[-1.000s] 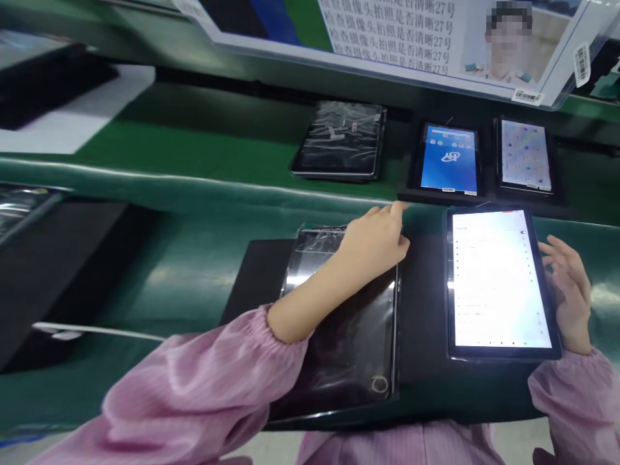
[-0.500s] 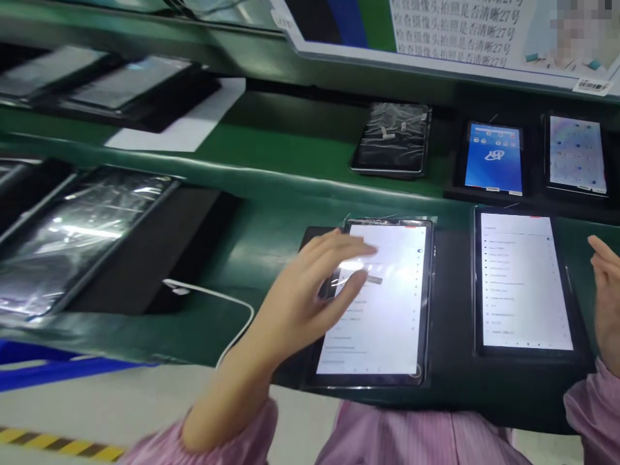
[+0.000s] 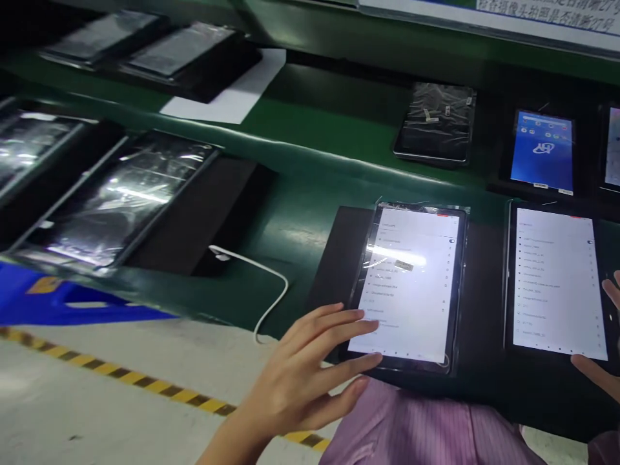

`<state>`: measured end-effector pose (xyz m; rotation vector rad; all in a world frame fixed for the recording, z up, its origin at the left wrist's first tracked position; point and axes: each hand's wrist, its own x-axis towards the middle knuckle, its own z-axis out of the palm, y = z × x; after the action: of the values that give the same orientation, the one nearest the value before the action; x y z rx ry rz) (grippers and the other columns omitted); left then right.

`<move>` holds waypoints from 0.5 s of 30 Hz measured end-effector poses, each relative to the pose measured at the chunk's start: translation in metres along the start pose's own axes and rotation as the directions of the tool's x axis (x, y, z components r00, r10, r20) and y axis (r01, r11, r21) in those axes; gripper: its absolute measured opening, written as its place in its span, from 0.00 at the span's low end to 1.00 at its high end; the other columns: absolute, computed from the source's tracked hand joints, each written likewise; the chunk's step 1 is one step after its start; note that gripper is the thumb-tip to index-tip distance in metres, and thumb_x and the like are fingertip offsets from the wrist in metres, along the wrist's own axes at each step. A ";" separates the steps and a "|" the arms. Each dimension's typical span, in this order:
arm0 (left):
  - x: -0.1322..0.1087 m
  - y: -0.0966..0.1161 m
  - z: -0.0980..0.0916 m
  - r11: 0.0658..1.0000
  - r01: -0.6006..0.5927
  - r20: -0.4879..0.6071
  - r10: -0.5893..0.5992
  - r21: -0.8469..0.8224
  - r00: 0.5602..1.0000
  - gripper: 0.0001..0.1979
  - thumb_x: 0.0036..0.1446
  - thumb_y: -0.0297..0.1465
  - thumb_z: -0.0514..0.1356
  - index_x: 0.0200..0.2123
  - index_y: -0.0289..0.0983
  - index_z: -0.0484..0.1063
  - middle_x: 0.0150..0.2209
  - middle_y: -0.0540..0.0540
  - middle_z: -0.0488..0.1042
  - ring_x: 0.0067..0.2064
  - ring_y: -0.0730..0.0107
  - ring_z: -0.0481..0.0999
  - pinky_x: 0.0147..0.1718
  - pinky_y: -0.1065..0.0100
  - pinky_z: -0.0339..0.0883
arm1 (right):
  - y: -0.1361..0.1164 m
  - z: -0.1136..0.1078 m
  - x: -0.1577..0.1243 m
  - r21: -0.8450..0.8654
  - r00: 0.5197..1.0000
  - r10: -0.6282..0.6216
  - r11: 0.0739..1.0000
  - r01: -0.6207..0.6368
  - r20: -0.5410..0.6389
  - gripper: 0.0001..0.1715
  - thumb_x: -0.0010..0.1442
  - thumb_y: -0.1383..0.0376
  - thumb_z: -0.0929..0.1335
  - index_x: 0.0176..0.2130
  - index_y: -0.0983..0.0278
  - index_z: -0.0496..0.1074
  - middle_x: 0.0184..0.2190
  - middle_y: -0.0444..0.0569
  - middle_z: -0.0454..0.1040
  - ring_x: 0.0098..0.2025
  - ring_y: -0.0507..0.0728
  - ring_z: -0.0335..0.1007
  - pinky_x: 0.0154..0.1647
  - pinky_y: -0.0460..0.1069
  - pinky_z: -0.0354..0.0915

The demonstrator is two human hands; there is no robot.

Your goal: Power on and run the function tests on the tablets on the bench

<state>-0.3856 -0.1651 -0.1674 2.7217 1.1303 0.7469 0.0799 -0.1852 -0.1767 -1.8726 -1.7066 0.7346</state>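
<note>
A lit tablet [image 3: 411,284] in clear film lies before me, its white screen showing a list. Over its lower left corner is my left hand [image 3: 314,368], fingers spread, the index fingertip at the bottom edge of the screen. It holds nothing. Right of it a second lit tablet [image 3: 557,284] shows a similar list. My right hand [image 3: 608,349] is partly cut off by the right picture edge, its thumb at that tablet's lower edge and fingertips by its right side, apart from each other. Both tablets rest on black pads.
Film-covered dark tablets [image 3: 130,200] lie on black blocks at the left, near a white cable [image 3: 276,287]. On the raised green shelf [image 3: 320,129] are a wrapped tablet [image 3: 436,123], a tablet with a blue screen [image 3: 542,152] and a white sheet [image 3: 237,97].
The view has shifted left and down. My left hand has moved from the middle of the tablet's screen to its lower left corner. My right hand has come to the second tablet's lower right.
</note>
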 end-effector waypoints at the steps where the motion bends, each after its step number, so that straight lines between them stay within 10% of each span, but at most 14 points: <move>1: 0.001 0.002 0.001 1.000 -0.024 0.024 0.024 -0.005 0.999 0.12 0.61 0.30 0.60 0.43 0.50 0.80 0.48 0.48 0.81 0.48 0.56 0.81 0.53 0.52 0.77 | 0.002 0.000 0.000 0.019 1.000 0.002 1.000 -0.002 -0.007 0.59 0.51 0.41 0.78 0.72 0.33 0.51 0.78 0.41 0.38 0.77 0.80 0.34 0.68 0.82 0.51; 15: -0.027 0.010 0.016 0.991 0.126 -0.016 -0.126 -0.037 0.992 0.20 0.61 0.28 0.59 0.52 0.52 0.79 0.54 0.45 0.80 0.48 0.56 0.82 0.52 0.54 0.79 | 0.051 -0.003 -0.003 0.033 0.998 -0.024 0.999 0.026 -0.054 0.67 0.40 0.43 0.81 0.72 0.32 0.55 0.77 0.40 0.42 0.75 0.85 0.41 0.55 0.79 0.71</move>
<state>-0.3880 -0.1901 -0.1890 2.5905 1.2656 0.7679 0.1190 -0.1932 -0.2090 -1.8285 -1.6711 0.6938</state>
